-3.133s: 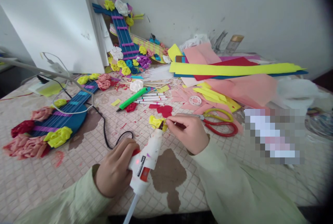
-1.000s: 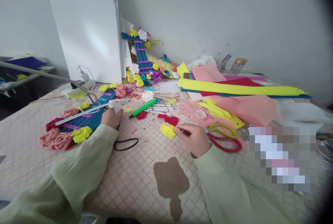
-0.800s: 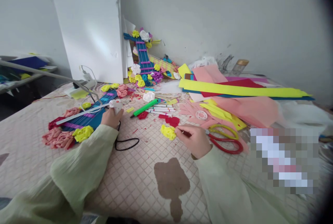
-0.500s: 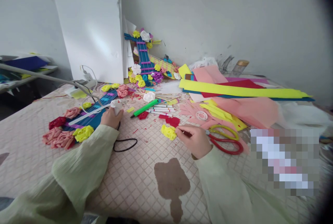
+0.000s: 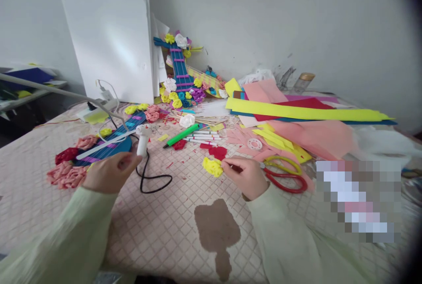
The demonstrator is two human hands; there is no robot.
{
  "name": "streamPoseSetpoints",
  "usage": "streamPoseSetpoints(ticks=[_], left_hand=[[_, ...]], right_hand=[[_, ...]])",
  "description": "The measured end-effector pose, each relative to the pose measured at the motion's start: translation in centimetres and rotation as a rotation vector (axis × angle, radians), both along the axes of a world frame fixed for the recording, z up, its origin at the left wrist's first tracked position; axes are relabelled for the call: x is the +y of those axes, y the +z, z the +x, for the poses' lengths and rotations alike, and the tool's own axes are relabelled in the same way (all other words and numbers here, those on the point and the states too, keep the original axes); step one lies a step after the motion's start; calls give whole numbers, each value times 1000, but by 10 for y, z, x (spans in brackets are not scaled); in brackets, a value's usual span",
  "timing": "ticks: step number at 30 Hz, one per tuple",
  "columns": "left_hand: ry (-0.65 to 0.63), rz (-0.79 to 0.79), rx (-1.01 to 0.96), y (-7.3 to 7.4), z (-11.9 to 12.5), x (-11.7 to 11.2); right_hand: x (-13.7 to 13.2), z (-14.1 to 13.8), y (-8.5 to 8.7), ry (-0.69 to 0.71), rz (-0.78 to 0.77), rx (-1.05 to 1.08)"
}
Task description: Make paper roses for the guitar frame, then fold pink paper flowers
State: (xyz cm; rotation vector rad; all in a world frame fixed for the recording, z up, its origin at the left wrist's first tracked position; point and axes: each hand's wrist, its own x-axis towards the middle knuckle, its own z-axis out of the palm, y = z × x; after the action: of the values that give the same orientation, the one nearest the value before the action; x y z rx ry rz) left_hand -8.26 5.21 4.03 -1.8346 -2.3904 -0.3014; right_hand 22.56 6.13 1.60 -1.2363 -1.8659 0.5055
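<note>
Right hand (image 5: 245, 177): yellow flower (image 5: 212, 167) pinched by its edge at thumb and forefinger, just above or on the table; contact unclear. Scissors (image 5: 292, 190) beside that hand. Left hand (image 5: 108, 173): loosely curled, apparently empty, just beside the glue gun (image 5: 142, 144), near the blue guitar (image 5: 122, 147).

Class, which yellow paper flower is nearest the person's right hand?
The yellow flower touching the right hand; the other yellow ones sit farther off, among the guitars.
</note>
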Motion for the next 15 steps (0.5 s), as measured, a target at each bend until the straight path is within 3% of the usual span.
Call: streamPoseSetpoints(ticks=[2, 6, 11, 15], left_hand=[[-111, 81, -91, 6, 17, -18], [-546, -46, -690, 0, 74, -21], [-678, -236, -1357, -30, 136, 8], [-727, -292, -1578, -43, 148, 12]], right_hand=[[0, 0, 1, 7, -9, 6], [-2, 0, 2, 44, -40, 41], [-2, -1, 3, 80, -71, 61], [-3, -2, 4, 97, -81, 42]])
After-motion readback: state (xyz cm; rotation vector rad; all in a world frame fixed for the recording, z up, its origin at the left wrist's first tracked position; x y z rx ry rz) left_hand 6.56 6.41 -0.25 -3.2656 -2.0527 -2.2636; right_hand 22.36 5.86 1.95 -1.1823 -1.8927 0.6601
